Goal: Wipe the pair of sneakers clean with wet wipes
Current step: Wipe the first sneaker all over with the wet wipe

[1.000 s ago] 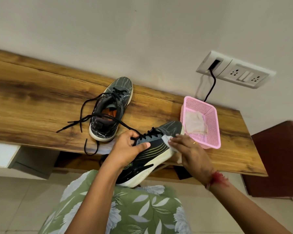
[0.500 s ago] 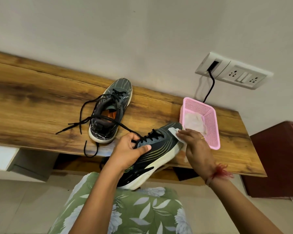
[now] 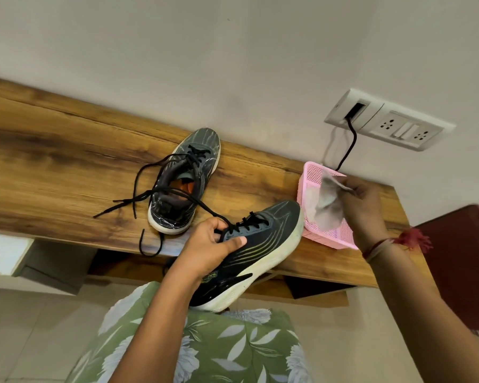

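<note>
My left hand point(image 3: 209, 248) grips a dark sneaker point(image 3: 263, 244) with a white sole by its laced throat, holding it tilted over my lap with the toe toward the pink basket point(image 3: 310, 175). My right hand point(image 3: 362, 208) is lifted over the basket and pinches a greyish, soiled wet wipe point(image 3: 328, 201) that hangs down from the fingers. The second dark sneaker point(image 3: 187, 178) stands on the wooden shelf point(image 3: 53, 172), toe toward the wall, its black laces loose and trailing over the shelf's front edge.
A wall socket panel point(image 3: 390, 127) with a black cable plugged in sits above the basket. A dark red cabinet point(image 3: 465, 261) stands at the right. Below the shelf is a lower wooden ledge, and my green floral clothing fills the lower middle.
My right hand left the sneaker's toe and rose to the right over the pink basket, with the wipe now hanging open from it. The left hand still holds the sneaker.
</note>
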`<state>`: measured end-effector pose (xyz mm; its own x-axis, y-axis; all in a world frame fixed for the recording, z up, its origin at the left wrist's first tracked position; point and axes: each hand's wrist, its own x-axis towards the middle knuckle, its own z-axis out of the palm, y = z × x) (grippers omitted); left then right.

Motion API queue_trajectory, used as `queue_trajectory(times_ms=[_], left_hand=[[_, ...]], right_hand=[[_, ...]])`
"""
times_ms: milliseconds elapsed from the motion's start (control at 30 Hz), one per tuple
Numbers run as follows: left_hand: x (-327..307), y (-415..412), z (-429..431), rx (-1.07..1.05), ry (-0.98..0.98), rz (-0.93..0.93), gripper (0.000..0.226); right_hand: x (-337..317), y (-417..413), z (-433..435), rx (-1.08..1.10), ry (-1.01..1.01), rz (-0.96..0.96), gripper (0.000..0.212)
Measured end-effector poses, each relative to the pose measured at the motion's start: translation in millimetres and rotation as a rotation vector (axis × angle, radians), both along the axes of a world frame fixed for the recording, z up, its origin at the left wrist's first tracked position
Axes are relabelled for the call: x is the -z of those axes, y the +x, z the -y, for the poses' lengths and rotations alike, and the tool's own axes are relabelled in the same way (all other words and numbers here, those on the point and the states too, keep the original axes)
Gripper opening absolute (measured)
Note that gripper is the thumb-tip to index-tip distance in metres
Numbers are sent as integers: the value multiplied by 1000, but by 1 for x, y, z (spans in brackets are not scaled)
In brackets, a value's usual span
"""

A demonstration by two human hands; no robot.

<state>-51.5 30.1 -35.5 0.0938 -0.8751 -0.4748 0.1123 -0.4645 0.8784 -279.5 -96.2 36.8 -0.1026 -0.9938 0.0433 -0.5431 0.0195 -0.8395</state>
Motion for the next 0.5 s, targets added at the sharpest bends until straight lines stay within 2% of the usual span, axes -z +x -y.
queue_trajectory(times_ms=[67,167,233,300,367,433,500], left_hand=[[1,0,1,0,2,4,34],[3,-2,1,-4,0,13,35],[4,-3,1,-15,-1,6,33],[5,-3,1,-19,-5,4,37],[6,-4,1,-4,-8,11,54],[8,-5,0,26,-12,24,63],[7,-5,0,38,-19,30,61]], right_hand=[[8,11,-15,-68,-112,-133,41],[29,23,-44,-456,-273,-533,36],[47,20,-53,-675,-330,-784,43],[56,17,-61,-667,-260,-809,47],[59,13,-65,-626,-278,-806,50],[60,4,-64,-713,-337,-931,53],[54,-8,-55,-812,-374,-1033,60]])
